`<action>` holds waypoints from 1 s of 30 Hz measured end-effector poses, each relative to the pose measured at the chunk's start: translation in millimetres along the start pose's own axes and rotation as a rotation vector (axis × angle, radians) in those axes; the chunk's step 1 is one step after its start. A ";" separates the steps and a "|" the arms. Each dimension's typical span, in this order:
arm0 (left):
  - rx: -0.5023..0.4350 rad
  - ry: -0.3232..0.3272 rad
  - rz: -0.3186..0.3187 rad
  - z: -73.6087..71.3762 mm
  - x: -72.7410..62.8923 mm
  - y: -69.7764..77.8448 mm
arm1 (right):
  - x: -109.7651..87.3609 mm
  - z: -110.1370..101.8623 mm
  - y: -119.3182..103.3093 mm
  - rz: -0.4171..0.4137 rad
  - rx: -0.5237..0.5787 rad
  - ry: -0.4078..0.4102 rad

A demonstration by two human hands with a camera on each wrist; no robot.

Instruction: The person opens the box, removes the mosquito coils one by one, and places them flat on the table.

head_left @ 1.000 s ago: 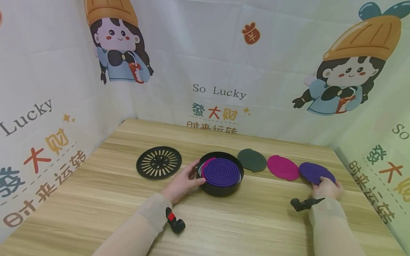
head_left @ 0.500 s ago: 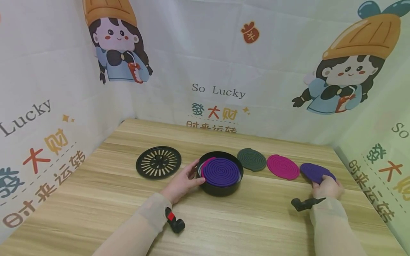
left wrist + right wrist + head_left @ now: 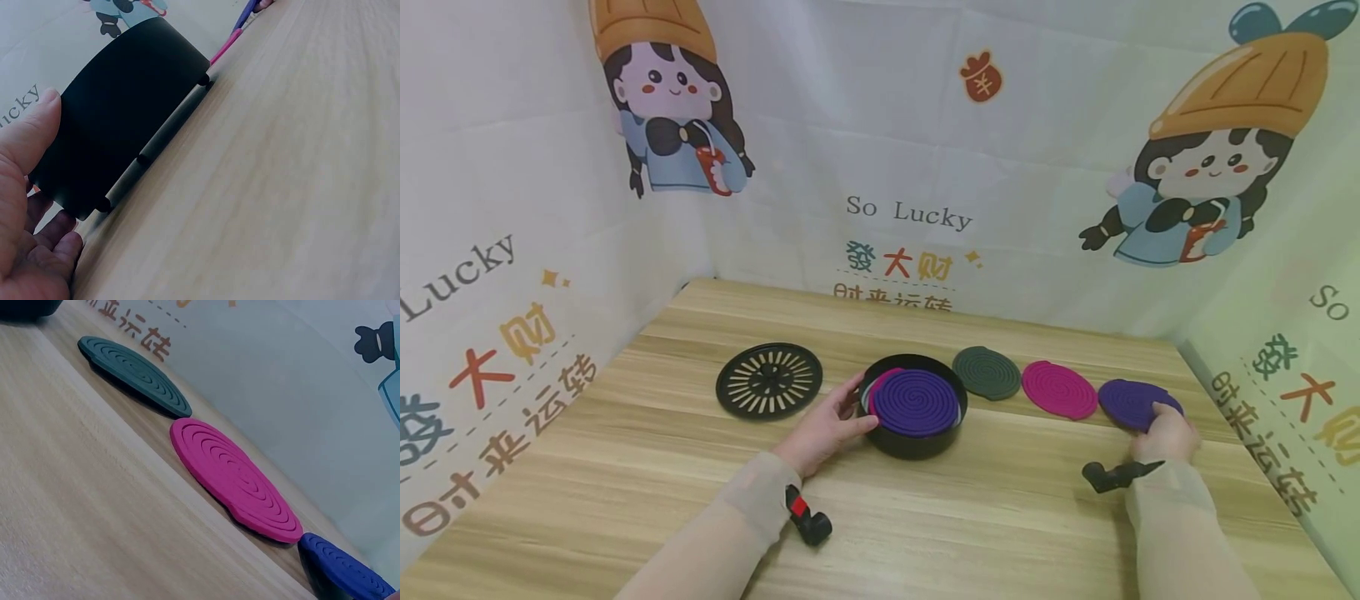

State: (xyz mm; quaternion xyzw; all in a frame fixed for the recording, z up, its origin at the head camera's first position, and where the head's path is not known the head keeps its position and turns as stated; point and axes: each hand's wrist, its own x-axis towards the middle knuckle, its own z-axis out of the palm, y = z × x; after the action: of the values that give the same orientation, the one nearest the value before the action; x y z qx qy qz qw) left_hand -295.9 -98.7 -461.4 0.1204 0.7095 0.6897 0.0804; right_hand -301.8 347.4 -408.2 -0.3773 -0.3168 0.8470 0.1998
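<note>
My left hand (image 3: 827,427) holds the side of a round black mosquito coil holder (image 3: 917,446), its thumb against the outer wall (image 3: 119,112) and its fingers bent round the edge in the left wrist view. Inside the holder a purple coil (image 3: 917,402) lies on top, with a pink edge (image 3: 877,392) showing beneath it. Far to the right, my right hand (image 3: 1168,435) pinches the near right edge of another purple mosquito coil (image 3: 1126,402). In the right wrist view this coil (image 3: 347,569) looks blue, and only a sliver of fingertip shows.
A pink coil (image 3: 1060,389) and a dark green coil (image 3: 987,372) lie in a row between the holder and the right hand. Left of the holder is a slotted round black lid (image 3: 769,381). Printed cloth walls (image 3: 790,150) border the wooden table (image 3: 955,525).
Half a second ago the purple coil in my right hand looked narrower and more tilted; now it shows flatter. The left hand keeps its hold on the holder.
</note>
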 end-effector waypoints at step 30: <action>0.007 0.008 -0.005 0.6 0.4 0.9 | -15.2 7.6 -0.3 -0.060 -0.036 0.047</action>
State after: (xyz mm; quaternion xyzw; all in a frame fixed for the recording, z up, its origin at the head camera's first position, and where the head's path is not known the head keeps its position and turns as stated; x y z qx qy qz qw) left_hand -296.1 -98.0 -460.5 0.1160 0.7124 0.6876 0.0788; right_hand -297.9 335.9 -396.3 -0.3911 -0.3384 0.8257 0.2253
